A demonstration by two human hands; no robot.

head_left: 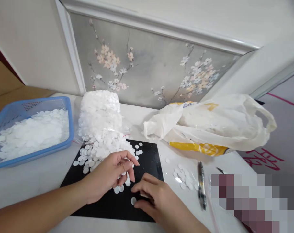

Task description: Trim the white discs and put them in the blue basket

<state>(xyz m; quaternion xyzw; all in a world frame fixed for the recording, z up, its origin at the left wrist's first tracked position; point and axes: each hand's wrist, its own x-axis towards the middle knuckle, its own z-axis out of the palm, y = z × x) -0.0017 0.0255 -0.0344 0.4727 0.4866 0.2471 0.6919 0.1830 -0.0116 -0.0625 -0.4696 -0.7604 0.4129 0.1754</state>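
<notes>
Small white translucent plastic discs spill in a heap over a black mat. My left hand hovers at the heap's near right side, its fingers loosely bent and apart. A few discs show just under its fingertips; no disc is plainly held. To its right, my right hand is low over the mat, thumb and forefinger spread. One single disc lies by its thumb tip, touching or nearly so. The palm side of the right hand is hidden.
Behind the heap stands a clear bag packed with discs. A blue basket of discs sits left. Right are a white and yellow plastic bag, a small disc group, a pen and a dark pointed tool. A floral panel rises behind.
</notes>
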